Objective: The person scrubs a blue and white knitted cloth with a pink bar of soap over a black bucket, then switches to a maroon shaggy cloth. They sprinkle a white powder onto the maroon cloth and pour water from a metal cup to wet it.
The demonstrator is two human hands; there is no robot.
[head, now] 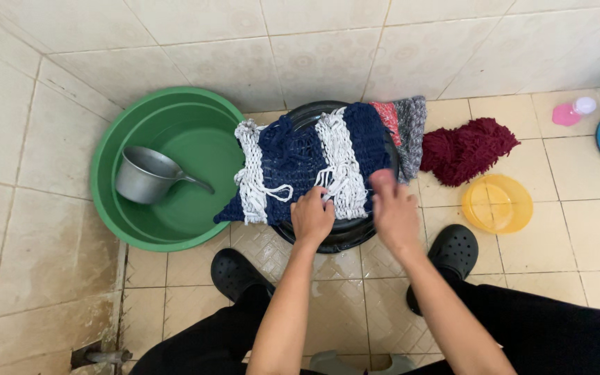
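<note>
STEP: hand-washing knitwear | ITEM: navy-and-white knitted garment [307,163] draped over black basin [345,239] on tiled floor | LEFT hand [312,217]: pinching white fringe | RIGHT hand [394,212]: blurred, grip cannot be told | NEXT (judged): requires firm two-hand grip on the wet knit.

A small pink bottle with a pale lilac cap [573,111] lay on the floor tiles, near the far wall.

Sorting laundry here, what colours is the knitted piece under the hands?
The knitted piece is navy blue with white stripes, clearest in the head view.
</note>
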